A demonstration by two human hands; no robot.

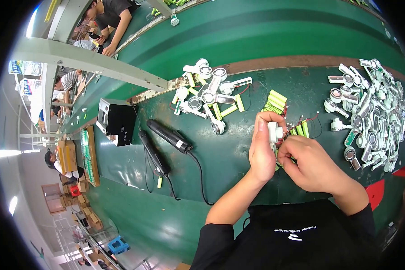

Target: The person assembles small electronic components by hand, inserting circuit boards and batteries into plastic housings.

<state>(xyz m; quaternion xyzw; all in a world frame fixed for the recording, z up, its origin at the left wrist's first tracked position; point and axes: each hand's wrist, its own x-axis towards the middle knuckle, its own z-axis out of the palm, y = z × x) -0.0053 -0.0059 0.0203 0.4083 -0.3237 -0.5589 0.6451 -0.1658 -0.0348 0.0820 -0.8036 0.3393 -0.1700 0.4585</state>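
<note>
My left hand (pixel 262 150) is closed around a white plastic fan part (pixel 275 132), which stands upright between thumb and fingers. Right beside it, my right hand (pixel 308 162) is curled, its thumb and fingertips pinched close to the part's lower end. Whatever those fingertips grip is hidden. Beyond my hands lies a bundle of yellow-green battery cells (pixel 275 101). More green cells (pixel 303 129) with thin red and black wires rest just past my right knuckles.
A large heap of white handheld-fan bodies (pixel 377 119) covers the right of the green bench. Fan bodies mixed with cells (pixel 207 94) lie farther left. Two black corded electric screwdrivers (pixel 168 135) and a black-and-silver box (pixel 117 121) are at left. A metal post (pixel 99 63) crosses behind; other people work beyond.
</note>
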